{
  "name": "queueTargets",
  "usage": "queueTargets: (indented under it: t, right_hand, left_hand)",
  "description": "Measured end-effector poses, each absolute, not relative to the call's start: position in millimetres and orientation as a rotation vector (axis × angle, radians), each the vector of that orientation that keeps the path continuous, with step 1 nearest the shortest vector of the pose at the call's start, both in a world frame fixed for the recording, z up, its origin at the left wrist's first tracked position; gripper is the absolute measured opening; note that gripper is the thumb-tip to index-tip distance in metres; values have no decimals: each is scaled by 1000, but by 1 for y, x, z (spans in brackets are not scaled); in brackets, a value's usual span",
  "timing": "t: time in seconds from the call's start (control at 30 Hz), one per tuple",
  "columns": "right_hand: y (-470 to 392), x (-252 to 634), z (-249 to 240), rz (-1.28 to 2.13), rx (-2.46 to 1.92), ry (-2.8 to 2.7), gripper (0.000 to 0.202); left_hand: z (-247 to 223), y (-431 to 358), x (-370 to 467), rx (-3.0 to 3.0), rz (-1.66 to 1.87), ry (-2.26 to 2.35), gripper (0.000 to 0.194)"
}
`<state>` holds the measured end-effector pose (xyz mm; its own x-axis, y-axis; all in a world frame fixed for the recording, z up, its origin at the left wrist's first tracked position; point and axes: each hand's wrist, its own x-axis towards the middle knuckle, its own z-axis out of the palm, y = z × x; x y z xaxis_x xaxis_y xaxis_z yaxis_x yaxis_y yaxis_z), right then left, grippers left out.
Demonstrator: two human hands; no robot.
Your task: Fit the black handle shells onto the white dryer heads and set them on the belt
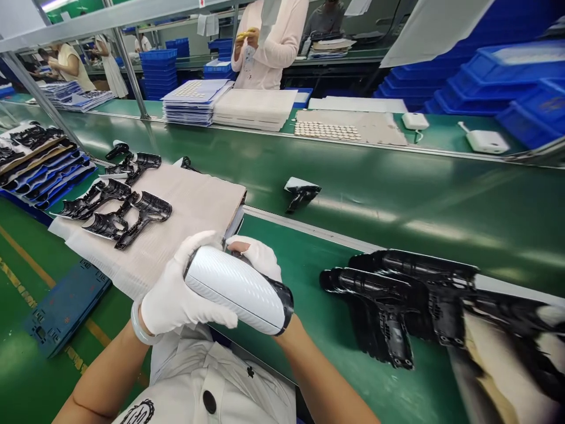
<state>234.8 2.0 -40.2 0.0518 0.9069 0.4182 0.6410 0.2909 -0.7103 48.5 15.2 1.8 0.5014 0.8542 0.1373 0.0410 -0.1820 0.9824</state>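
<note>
A white and black device housing (236, 288) with a patterned white shell is held in front of my body. My left hand (176, 294), in a white glove, wraps round its left end, thumb along the lower side. Behind the housing, my gloved right hand (260, 256) has bent fingers at its black part; a bare fingertip shows there, and the rest is hidden by the housing. Black shell halves (148, 215) lie on a pale sheet (194, 194) to the left. More black shells (392, 312) lie on the green table (286, 241) at the right.
A green conveyor belt (353, 176) runs beyond the table, with a small black and white part (301, 191) on it. Across it stands a person in pink (273, 53), near stacked sheets (194, 106). Blue bins (485, 82) fill the back right. A metal post (130, 70) rises at left.
</note>
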Motion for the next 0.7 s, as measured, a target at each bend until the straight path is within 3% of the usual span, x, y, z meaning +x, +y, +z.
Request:
queueTargets:
  t: [0.43, 0.7]
  right_hand:
    - [14, 243, -21, 88, -1488, -1573, 17]
    - [17, 247, -5, 90, -1416, -1424, 33]
  left_hand:
    - [6, 18, 50, 1602, 852, 850, 109]
    - [5, 19, 52, 1591, 854, 756, 109]
